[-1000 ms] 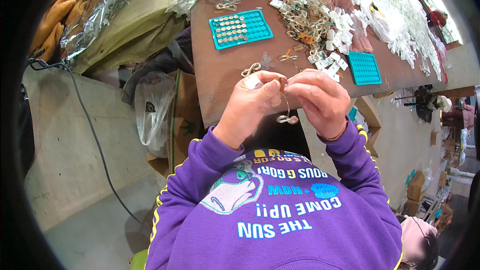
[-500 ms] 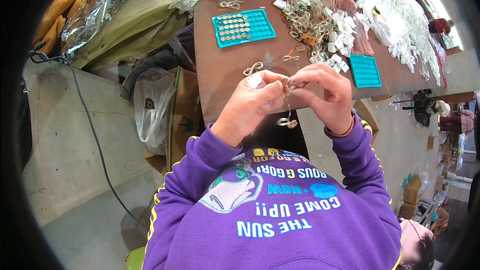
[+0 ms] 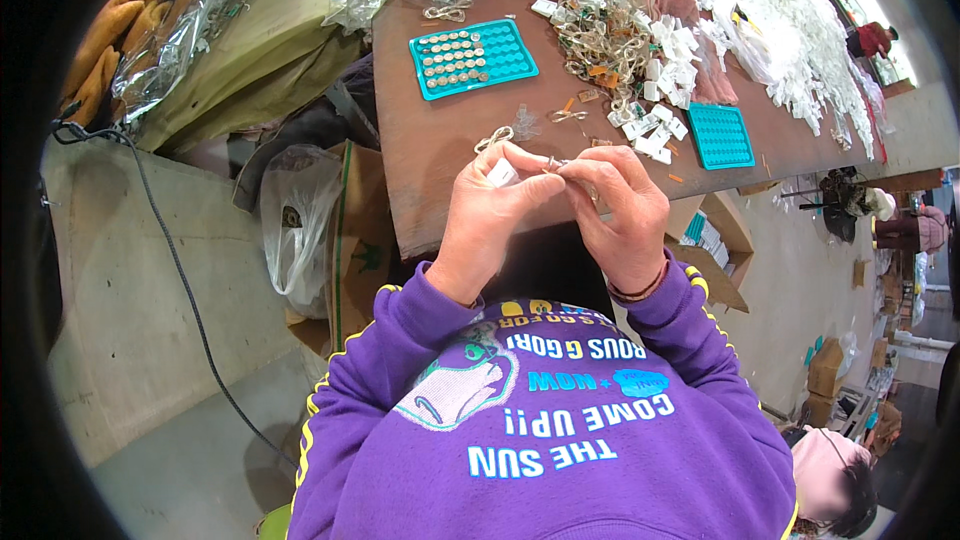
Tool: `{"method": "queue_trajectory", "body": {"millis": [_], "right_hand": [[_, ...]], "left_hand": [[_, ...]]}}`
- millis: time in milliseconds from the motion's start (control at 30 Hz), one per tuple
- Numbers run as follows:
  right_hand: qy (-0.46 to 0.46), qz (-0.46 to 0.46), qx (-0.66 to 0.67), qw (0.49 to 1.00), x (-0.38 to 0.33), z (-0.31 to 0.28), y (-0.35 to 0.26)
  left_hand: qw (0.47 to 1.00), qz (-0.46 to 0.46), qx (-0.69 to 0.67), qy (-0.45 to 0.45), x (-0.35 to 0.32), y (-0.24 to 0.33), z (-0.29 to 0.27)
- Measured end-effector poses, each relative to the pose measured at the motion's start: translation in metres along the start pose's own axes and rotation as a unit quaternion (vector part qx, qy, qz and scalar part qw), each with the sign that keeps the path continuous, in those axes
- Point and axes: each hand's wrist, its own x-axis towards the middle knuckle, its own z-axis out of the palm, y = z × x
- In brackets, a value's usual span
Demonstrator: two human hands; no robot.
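Observation:
My left hand (image 3: 490,220) and my right hand (image 3: 620,210) meet over the table's near edge, thumbs and fingers of both pinched together. Tucked in the left hand is a small white plastic piece (image 3: 502,173). A tiny thing sits between the fingertips, too small and covered to name. Just beyond the left fingers lie a coil of pale cord (image 3: 495,138) and a clear plastic bit (image 3: 525,123). A teal tray (image 3: 512,52) further back holds rows of round metallic pieces on its left side. Another teal tray (image 3: 722,136) lies right of my hands.
Tangled cords (image 3: 600,45) and white plastic pieces (image 3: 650,130) heap up across the brown table (image 3: 430,150). An open cardboard box (image 3: 738,230) stands below its right edge. A plastic bag (image 3: 300,210) hangs left beside another carton (image 3: 358,240). Someone in red (image 3: 872,40) is far right.
The coiled cord and orange bit that hung below my fingertips no longer show. My right hand has shifted left, its fingers curling closer to the left's. The view has moved slightly.

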Motion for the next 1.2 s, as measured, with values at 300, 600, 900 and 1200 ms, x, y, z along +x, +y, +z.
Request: {"method": "queue_trajectory", "body": {"millis": [300,600,900,1200], "right_hand": [[-0.019,0.02,0.096,0.995,0.012,-0.015,0.007],[-0.134,-0.018,0.077,0.988,0.033,-0.023,0.009],[-0.142,-0.11,0.023,0.984,0.037,-0.026,0.011],[-0.103,-0.064,-0.008,0.993,0.025,-0.027,-0.002]], "left_hand": [[0.999,-0.004,0.041,-0.015,0.0,0.008,-0.004],[0.995,-0.074,-0.051,-0.036,-0.003,0.007,-0.005],[0.982,-0.127,-0.123,-0.059,-0.003,0.008,-0.005],[1.0,-0.001,0.019,0.017,-0.002,0.009,0.002]]}}
